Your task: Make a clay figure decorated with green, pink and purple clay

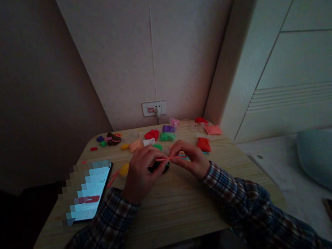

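Note:
Both my hands meet above the middle of the table. My left hand pinches one end of a thin coral-pink strip, which looks like modelling clay. The other end is pinched between the thumb and fingers of my right hand. Just under the left fingertips lies a black object, mostly covered. A yellow lump rests left of my left hand, beside a thin orange-red stick. Close to my right hand is a red packet, with a thin teal piece partly hidden behind the fingers.
Toward the table's back edge lie several coloured clay packets, among them a green packet and a purple packet. A brown lump sits back left. A lit tablet lies at left. Behind is a wall socket with a plug.

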`<action>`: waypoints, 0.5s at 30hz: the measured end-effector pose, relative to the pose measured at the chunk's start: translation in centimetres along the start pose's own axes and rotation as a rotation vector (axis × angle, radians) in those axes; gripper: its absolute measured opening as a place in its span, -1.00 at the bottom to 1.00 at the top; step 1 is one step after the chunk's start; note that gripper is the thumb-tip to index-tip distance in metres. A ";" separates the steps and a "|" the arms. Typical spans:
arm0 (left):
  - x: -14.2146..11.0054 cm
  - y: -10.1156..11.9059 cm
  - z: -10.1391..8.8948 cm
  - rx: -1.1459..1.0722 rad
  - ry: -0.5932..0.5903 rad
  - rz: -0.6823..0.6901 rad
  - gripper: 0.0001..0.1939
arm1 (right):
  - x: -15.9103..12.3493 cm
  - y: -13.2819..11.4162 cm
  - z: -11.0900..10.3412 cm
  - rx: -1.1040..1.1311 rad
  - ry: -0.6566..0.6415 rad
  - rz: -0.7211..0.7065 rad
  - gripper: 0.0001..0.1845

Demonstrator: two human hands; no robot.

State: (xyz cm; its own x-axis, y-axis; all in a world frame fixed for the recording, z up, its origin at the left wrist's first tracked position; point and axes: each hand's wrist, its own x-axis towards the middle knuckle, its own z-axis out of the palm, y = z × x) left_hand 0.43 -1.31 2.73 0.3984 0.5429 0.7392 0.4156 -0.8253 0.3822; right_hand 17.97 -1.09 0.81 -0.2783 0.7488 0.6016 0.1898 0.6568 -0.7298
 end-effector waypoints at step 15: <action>0.0 0.1 0.0 0.000 -0.013 -0.015 -0.97 | 0.0 -0.2 0.1 0.001 0.007 -0.007 -0.84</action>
State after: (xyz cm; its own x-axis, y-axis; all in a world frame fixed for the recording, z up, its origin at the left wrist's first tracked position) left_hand 0.47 -1.37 2.81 0.4031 0.5570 0.7261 0.4218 -0.8172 0.3927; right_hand 17.84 -1.24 0.93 -0.2733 0.7448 0.6088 0.1866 0.6619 -0.7260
